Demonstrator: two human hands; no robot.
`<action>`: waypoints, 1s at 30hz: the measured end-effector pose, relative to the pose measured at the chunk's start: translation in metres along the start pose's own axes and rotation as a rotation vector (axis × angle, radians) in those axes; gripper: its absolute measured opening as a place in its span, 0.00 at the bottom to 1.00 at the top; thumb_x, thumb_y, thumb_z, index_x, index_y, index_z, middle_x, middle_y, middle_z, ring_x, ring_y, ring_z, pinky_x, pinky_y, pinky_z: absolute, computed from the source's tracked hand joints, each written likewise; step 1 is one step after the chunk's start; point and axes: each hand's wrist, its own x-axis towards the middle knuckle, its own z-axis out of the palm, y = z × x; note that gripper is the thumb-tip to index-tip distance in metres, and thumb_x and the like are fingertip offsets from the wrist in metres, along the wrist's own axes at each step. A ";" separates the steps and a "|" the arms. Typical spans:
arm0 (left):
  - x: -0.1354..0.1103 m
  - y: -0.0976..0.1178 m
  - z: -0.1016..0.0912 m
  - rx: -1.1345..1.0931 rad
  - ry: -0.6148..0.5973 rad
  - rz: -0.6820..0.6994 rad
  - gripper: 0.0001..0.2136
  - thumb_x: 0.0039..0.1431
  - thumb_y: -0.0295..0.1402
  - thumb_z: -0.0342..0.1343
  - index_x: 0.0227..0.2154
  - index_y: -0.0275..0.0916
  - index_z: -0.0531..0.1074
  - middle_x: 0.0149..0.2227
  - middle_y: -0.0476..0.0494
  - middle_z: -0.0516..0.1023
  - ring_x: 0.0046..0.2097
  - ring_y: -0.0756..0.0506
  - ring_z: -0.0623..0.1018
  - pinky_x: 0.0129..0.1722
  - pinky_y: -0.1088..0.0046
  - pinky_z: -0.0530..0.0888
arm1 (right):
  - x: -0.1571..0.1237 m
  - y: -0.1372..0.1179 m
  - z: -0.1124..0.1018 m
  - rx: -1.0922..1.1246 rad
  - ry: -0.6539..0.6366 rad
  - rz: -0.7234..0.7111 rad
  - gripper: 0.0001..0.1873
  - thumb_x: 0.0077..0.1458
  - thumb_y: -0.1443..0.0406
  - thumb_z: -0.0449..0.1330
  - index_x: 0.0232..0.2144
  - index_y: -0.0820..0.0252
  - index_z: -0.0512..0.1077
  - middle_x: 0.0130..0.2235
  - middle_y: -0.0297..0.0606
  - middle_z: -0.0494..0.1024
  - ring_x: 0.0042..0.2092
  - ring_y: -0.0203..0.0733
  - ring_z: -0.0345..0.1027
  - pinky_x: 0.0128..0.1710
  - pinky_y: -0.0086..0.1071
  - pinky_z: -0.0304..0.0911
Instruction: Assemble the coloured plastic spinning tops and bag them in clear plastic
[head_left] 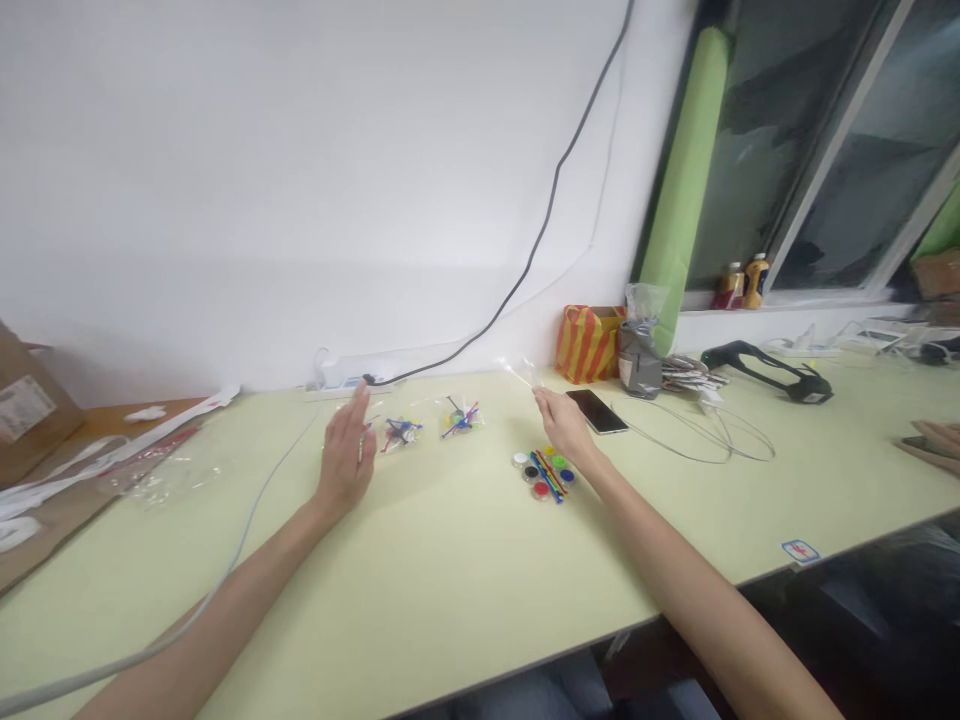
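My left hand [346, 458] is held upright at the left, fingers stretched out, and appears to grip nothing. Beside its fingertips lies a bundle of blue, red and white sticks [403, 433] that looks wrapped in clear plastic. A second, similar bundle [461, 418] lies farther right. My right hand [566, 425] pinches a clear plastic bag [516, 372], whose outline is faint against the wall. Just below that hand sit several small round paint pots [541, 490] in white, black, red, yellow, green and blue. Thin coloured brushes [547, 476] lie across them.
A phone [597, 411] lies right of my right hand, near a striped bag [589, 343] and a grey pouch [639, 358]. A pale cable [259, 510] crosses on the left. Cardboard [45, 540] lies far left. Another person's hand [937, 440] rests at the right edge.
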 end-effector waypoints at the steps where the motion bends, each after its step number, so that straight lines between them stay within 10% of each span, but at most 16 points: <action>1: -0.005 0.012 -0.002 -0.060 -0.036 0.012 0.26 0.74 0.43 0.37 0.71 0.44 0.47 0.72 0.40 0.49 0.71 0.39 0.54 0.69 0.54 0.54 | -0.004 -0.009 0.000 0.082 0.087 -0.073 0.26 0.73 0.62 0.39 0.61 0.67 0.68 0.62 0.48 0.69 0.65 0.43 0.60 0.65 0.36 0.53; 5: -0.020 0.062 -0.007 -0.398 -0.192 -0.158 0.28 0.71 0.49 0.46 0.69 0.47 0.53 0.72 0.39 0.50 0.71 0.35 0.54 0.68 0.51 0.58 | -0.030 -0.057 0.003 0.395 0.229 -0.424 0.23 0.72 0.61 0.44 0.60 0.63 0.70 0.61 0.46 0.71 0.65 0.41 0.62 0.66 0.39 0.55; 9: -0.020 0.091 -0.012 -0.702 -0.261 -0.222 0.36 0.70 0.51 0.47 0.72 0.49 0.37 0.72 0.37 0.47 0.69 0.36 0.60 0.65 0.53 0.66 | -0.062 -0.100 0.011 0.350 -0.059 -0.783 0.20 0.71 0.64 0.47 0.58 0.58 0.72 0.63 0.45 0.68 0.63 0.42 0.64 0.62 0.39 0.62; 12: -0.017 0.088 -0.016 -0.597 -0.161 -0.235 0.28 0.74 0.44 0.44 0.71 0.51 0.44 0.71 0.43 0.54 0.69 0.40 0.59 0.67 0.55 0.63 | -0.077 -0.112 0.018 0.225 -0.196 -0.966 0.17 0.70 0.63 0.51 0.54 0.58 0.75 0.65 0.47 0.66 0.61 0.44 0.67 0.60 0.39 0.64; 21: -0.018 0.054 -0.019 -0.285 -0.190 0.081 0.23 0.75 0.33 0.38 0.70 0.46 0.51 0.65 0.43 0.67 0.67 0.43 0.65 0.67 0.57 0.62 | -0.071 -0.106 0.009 0.313 0.188 -0.806 0.32 0.64 0.76 0.49 0.67 0.50 0.59 0.62 0.43 0.69 0.64 0.43 0.62 0.61 0.44 0.63; 30: -0.023 0.060 -0.012 -0.184 -0.171 0.114 0.25 0.71 0.32 0.49 0.68 0.49 0.55 0.54 0.47 0.78 0.56 0.43 0.76 0.62 0.57 0.70 | -0.072 -0.103 0.020 0.238 0.182 -0.871 0.29 0.61 0.78 0.50 0.62 0.53 0.65 0.52 0.44 0.75 0.55 0.44 0.68 0.54 0.42 0.67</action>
